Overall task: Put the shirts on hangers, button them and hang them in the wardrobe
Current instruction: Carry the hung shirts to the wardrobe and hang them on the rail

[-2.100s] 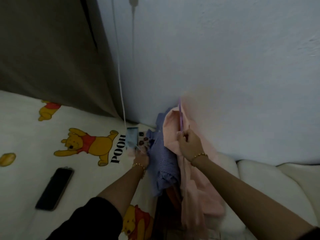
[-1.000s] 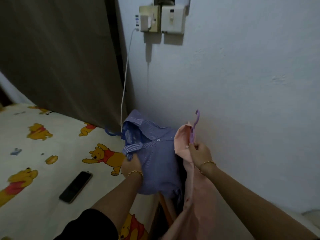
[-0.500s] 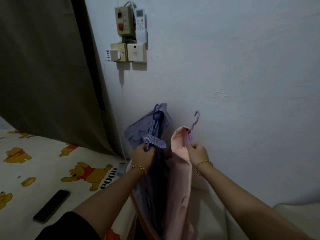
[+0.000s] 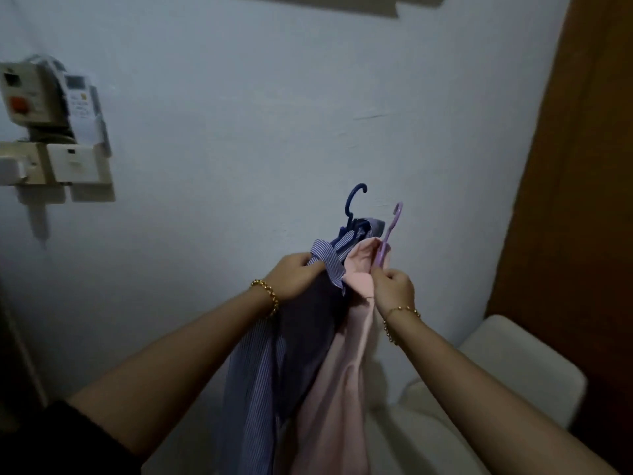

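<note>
A blue striped shirt (image 4: 260,378) hangs from a dark blue hanger (image 4: 352,204), whose hook points up in front of the wall. My left hand (image 4: 294,274) grips this shirt just under its collar. Beside it, a pink shirt (image 4: 339,389) hangs on a lilac hanger (image 4: 388,234). My right hand (image 4: 394,287) pinches the neck of that hanger together with the pink collar. Both shirts are held up side by side and touch each other; their lower parts run out of view.
A pale blue wall (image 4: 274,114) fills the view ahead. Switch and socket boxes (image 4: 51,132) are mounted on it at the left. A brown wooden panel (image 4: 582,200) stands at the right, with a white cushion (image 4: 507,371) below it.
Both hands have raised the two shirts off the bed and carried them to the right. The view has turned right: bed and phone are gone, the brown panel has come in.
</note>
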